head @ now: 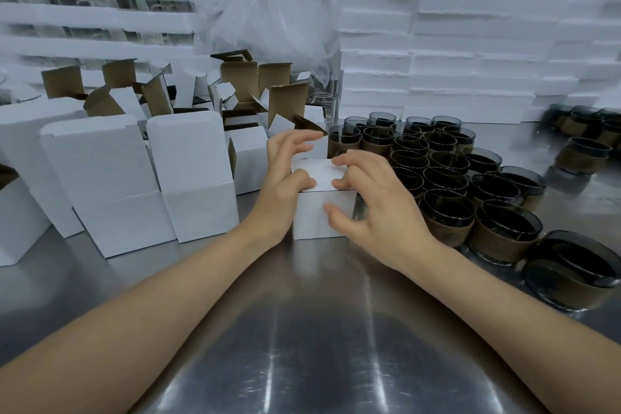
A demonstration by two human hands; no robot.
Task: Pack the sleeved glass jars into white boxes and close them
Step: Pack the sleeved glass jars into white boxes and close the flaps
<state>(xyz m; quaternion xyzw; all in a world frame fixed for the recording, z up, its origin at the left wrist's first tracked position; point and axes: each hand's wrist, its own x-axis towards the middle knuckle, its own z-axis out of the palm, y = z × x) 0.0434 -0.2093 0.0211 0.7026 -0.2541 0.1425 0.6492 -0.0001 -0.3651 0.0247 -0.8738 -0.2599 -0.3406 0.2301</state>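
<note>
A white box [323,212] stands on the steel tabletop [319,329], in the middle, between both hands. Its lid is folded down and looks almost closed. The left hand [287,175] holds the left side of the box, with the thumb bent onto the lid and the other fingers spread and lifted behind it. The right hand [373,202] is over the right side, its fingertips pressing on the lid and its thumb on the near wall.

The box is thin cardboard, light and easy to dent, so I think it is better to press near the edges and folds than in the middle of a panel. If a jar is inside, which I cannot see, the box is heavy at the bottom and should be lifted by two opposite walls.

The jars [447,178] stand close together on the right. They are glass, fragile and probably slippery; the brown sleeve gives the better grip. Open boxes [188,175] wait on the left.
</note>
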